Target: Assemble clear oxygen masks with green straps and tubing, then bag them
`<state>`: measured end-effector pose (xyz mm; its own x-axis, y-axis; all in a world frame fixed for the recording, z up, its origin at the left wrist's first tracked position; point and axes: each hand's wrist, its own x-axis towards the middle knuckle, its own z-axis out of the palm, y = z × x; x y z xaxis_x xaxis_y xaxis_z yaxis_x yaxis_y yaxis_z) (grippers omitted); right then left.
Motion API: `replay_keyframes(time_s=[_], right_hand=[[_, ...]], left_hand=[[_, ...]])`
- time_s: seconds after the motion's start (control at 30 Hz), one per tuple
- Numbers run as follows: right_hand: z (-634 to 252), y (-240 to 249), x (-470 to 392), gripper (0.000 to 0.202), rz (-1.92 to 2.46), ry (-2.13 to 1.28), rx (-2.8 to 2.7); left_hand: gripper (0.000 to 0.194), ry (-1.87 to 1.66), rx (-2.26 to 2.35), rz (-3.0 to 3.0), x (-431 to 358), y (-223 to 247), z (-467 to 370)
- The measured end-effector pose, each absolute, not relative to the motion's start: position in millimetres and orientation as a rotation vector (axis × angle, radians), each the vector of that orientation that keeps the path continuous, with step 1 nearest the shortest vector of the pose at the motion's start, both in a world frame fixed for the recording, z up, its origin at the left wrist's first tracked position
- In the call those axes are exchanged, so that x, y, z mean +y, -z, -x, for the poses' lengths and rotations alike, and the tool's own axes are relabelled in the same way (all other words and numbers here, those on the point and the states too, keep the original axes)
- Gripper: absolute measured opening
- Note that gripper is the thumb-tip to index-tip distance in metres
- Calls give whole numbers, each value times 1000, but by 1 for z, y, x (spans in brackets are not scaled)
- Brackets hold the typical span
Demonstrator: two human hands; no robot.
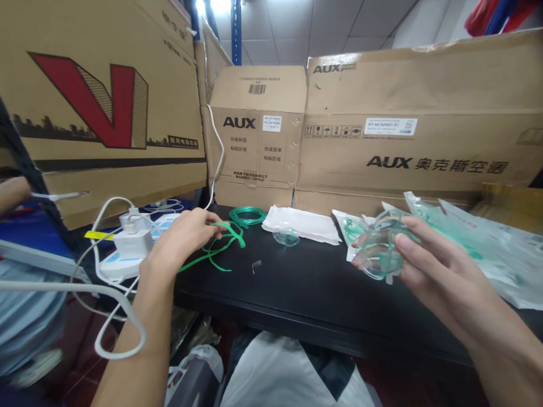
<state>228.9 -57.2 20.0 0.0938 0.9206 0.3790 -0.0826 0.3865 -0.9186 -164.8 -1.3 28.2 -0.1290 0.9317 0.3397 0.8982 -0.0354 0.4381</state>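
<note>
My left hand (193,232) is closed at the fingertips on a green strap (231,234), whose loose ends trail over the black tabletop (280,294). On the right, my right hand (419,254) grips clear, green-tinted looped tubing (377,251) between thumb and fingers, raised above the table. Just beyond the strap lies a coil of green tubing (248,216). A small clear cup-shaped plastic piece (286,237) rests against a white paper packet (301,223). Between my hands sits a tiny clear bent piece (257,264), too small to name.
Several clear bags with green contents (475,243) lie at the right. Cardboard boxes (407,124) wall the back, and another box (106,102) stands left. White chargers (131,243) and looping cables (114,294) surround my left forearm. Part of another person's arm (14,195) shows far left.
</note>
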Motion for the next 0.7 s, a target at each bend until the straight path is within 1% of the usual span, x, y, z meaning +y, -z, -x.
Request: replay_keyframes(time_s=[0.03,0.1,0.2,0.3,0.37,0.47,0.6,0.7], right_hand=[[-229,-20,-57,54,880,-908,-1251],[-227,-22,-57,49,866,-929,-1281],[-222,-27,-60,38,846,-969,-1341],[-220,-30,-62,31,824,-974,-1397],[-221,-30,-63,30,821,-965,-1428],[-223,-30,-65,31,824,-958,-1494],[-224,-28,-65,28,851,-938,-1625],[-225,-25,-61,30,874,-927,-1739]], left_hand=[[22,-764,2225,-2032,4,-24,171],[38,-548,2340,-2025,11,-17,178],[61,-463,2322,-2027,15,-13,180],[72,-358,2308,-1973,14,-12,179],[71,-294,2293,-1936,15,-10,179],[63,-277,2246,-1948,22,-4,178],[58,-361,2186,-2054,35,7,167],[56,-442,2121,-2144,41,13,153]])
